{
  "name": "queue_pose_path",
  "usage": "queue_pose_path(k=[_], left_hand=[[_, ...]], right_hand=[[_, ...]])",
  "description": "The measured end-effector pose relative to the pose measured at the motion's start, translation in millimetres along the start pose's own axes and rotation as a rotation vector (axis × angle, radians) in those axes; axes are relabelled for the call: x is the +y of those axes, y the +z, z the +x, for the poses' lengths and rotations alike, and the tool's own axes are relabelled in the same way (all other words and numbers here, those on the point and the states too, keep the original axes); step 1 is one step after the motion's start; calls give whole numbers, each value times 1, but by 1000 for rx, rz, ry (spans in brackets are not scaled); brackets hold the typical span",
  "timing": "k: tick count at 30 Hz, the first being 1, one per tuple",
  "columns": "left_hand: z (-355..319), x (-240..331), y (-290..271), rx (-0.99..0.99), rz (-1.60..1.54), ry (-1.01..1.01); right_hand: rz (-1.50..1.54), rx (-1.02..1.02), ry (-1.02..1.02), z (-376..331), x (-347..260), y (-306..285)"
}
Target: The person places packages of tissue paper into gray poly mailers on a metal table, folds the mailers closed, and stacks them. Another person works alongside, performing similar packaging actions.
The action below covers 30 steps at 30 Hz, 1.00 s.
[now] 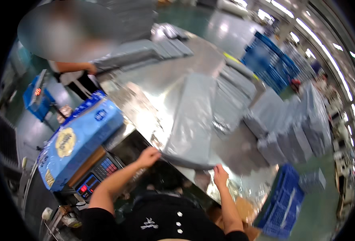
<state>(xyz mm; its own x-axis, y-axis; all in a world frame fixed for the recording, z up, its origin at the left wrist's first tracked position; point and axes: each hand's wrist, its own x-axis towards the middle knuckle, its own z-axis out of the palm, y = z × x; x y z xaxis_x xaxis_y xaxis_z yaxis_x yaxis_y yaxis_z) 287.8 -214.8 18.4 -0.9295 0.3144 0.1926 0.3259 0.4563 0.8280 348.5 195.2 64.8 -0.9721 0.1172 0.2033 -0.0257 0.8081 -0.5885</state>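
Presently the left hand [149, 156] and the right hand [220, 176] have their fingers curled in at the two near corners of the long grey package [193, 116], seemingly pinching its wrap, though blur hides the exact contact. It lies flat on the shiny metal bench [167, 72], its near end at the edge, with flatter grey packages [233, 98] just beside its right side. Handling it well probably calls for an equal grip at both corners and a level, even pull, since slick plastic could skew, slip or tear under one-sided strain.
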Motion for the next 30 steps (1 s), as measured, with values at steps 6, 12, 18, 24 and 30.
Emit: queue_pose_path(k=[6,12,18,24,30], left_hand=[[68,-4,94,139,-589,-591],[78,-34,107,290,-663,-897],[102,98,35,192,-1050,-826],[104,169,26,210,-1247,-647],[196,245,40,28,-1099,-215]], right_hand=[[508,72,339,39,71,89],[1414,-237,769,77,-12,83],[1418,-180,612,84,-43,42],[1384,-129,601,93,-74,-39],[1282,264,168,145,-62,-119]])
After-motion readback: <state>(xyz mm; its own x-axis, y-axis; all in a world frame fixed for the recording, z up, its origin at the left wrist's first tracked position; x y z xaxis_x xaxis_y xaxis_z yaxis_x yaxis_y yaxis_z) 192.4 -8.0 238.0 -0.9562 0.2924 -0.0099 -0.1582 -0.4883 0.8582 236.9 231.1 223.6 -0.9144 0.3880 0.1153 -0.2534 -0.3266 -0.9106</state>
